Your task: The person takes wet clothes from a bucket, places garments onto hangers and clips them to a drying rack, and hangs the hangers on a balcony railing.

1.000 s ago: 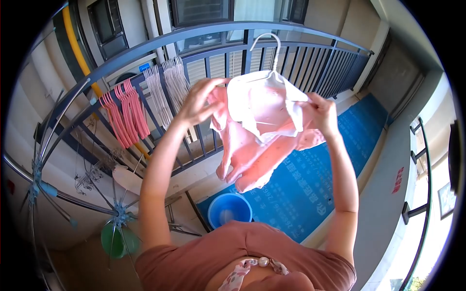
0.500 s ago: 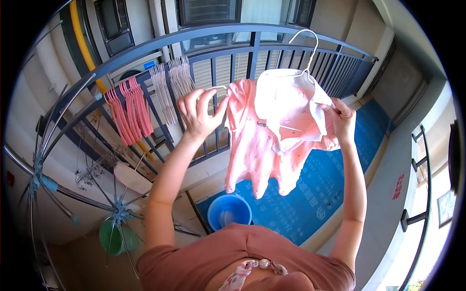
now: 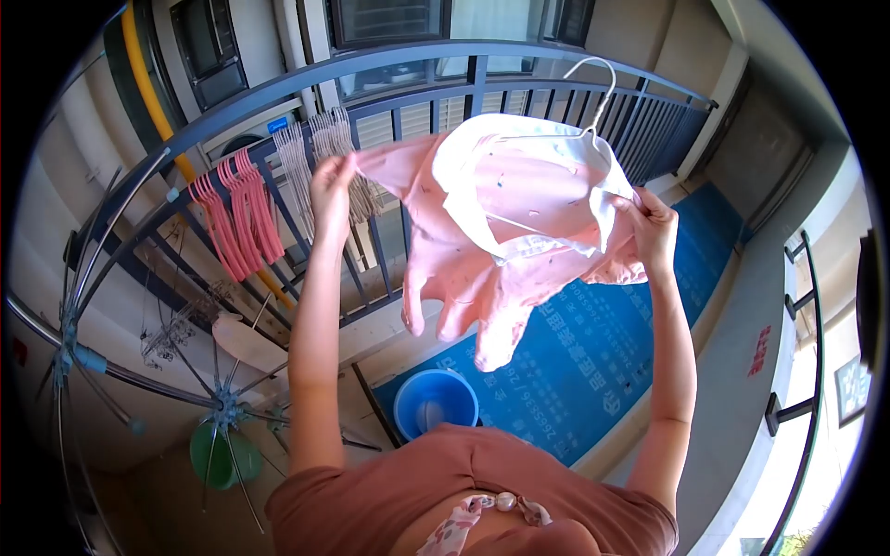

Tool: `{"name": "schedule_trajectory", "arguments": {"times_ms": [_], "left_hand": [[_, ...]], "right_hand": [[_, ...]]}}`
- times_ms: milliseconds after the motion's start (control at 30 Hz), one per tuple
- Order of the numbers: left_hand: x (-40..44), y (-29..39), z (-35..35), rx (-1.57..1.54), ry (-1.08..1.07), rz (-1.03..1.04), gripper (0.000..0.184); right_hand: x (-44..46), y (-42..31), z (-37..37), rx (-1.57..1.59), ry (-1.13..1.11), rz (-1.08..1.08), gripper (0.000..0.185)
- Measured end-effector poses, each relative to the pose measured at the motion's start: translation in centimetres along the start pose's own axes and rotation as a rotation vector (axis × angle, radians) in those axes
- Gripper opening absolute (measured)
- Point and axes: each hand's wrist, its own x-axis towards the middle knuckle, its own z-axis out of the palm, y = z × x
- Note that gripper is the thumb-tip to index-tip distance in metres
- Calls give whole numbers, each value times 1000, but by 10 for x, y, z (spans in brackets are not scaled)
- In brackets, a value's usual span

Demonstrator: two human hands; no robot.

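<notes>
A pink garment (image 3: 501, 296) with a broad white collar (image 3: 454, 167) is stretched out in front of me on a white wire hanger (image 3: 598, 102). Its left end is pinched by my left hand (image 3: 331, 195), which pulls the cloth taut sideways. My right hand (image 3: 652, 227) is closed at the other shoulder, by the collar's edge. Whether the hanger's arm is also in that grip is hidden. The hanger's hook points up, with nothing on it, and its lower bar shows through the neck opening. Loose cloth hangs down in folds.
A dark metal railing (image 3: 477, 83) curves behind the garment, with pink hangers (image 3: 236, 213) and several white hangers (image 3: 324, 139) on it. A blue bucket (image 3: 436, 403) stands on the blue floor covering (image 3: 593, 380). Metal drying-rack rods (image 3: 139, 371) and a green basin (image 3: 225, 459) are at left.
My left hand has moved left and closed on the cloth, drawing that shoulder out. The bare hanger end there is now out of sight. My right hand has hardly moved.
</notes>
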Motion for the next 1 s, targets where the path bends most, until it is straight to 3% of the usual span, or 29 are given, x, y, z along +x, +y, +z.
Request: {"name": "schedule_trajectory", "arguments": {"times_ms": [67, 100, 133, 200, 233, 267, 333, 433, 533, 600, 700, 867, 900, 967, 1000], "left_hand": [[-17, -11, 4, 319, 9, -156, 27], [-22, -8, 6, 582, 79, 1, 37], [-21, -3, 8, 778, 107, 329, 44], [-13, 19, 27, 957, -57, 746, 47], [-16, 33, 41, 975, -236, 691, 47], [-12, 33, 46, 1012, -349, 767, 37], [-4, 35, 56, 855, -531, 471, 29], [4, 39, 62, 827, -426, 701, 25], [17, 43, 63, 769, -360, 705, 22], [21, 51, 64, 723, -299, 639, 16], [31, 51, 50, 528, -245, 500, 11], [25, 79, 32, 651, -304, 865, 14], [20, 76, 28, 633, -298, 852, 18], [7, 53, 29, 523, -280, 828, 21], [-2, 40, 28, 488, -298, 792, 21]], "right_hand": [[-2, 3, 4, -23, 30, -56, 18], [-2, -1, 8, -30, 13, -25, 17], [-2, -4, 11, -25, -12, -47, 15], [-2, -13, 19, 2, -55, -60, 13], [0, -15, 23, 9, -70, -93, 11], [0, -21, 27, 28, -73, -143, 12], [4, -27, 30, 12, -106, -151, 14], [9, -23, 31, 52, -69, -179, 12], [19, -25, 18, -37, -135, -322, 15], [21, -32, 6, -305, -98, -485, 22], [13, 16, -13, -533, -136, -382, 14], [-2, 18, -59, -542, -104, -574, 17], [-7, 20, -61, -488, -94, -496, 23], [-29, 13, -48, -170, -410, -202, 22], [-42, -3, -39, -434, -650, -20, 29]]}}
